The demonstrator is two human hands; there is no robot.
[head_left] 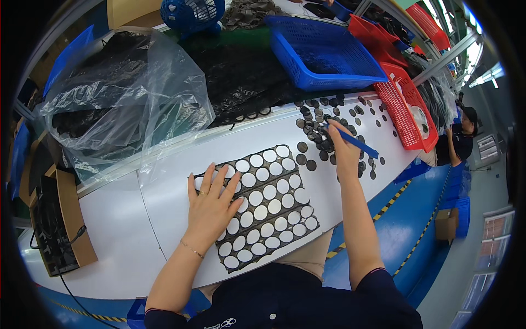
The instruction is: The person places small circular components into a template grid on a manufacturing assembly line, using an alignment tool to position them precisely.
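My left hand [211, 211] lies flat with spread fingers on the upper left part of a dark sheet [251, 203]. Rows of round white spots cover this sheet; whether they are holes showing the tabletop or white discs, I cannot tell. To the right, my right hand [344, 151] grips a slim blue tool [359, 143] shaped like a pen. Its tip is among a loose pile of small dark discs [315, 129], and part of that pile is hidden by the hand. More single discs lie scattered to the right.
Behind the discs stands a blue plastic basket [329, 57]; a red basket [408, 109] is at the table's right end. Clear plastic bags [131, 93] fill the back left, near a blue fan [192, 15]. A cardboard box [71, 214] sits at left. Another person [466, 131] is far right.
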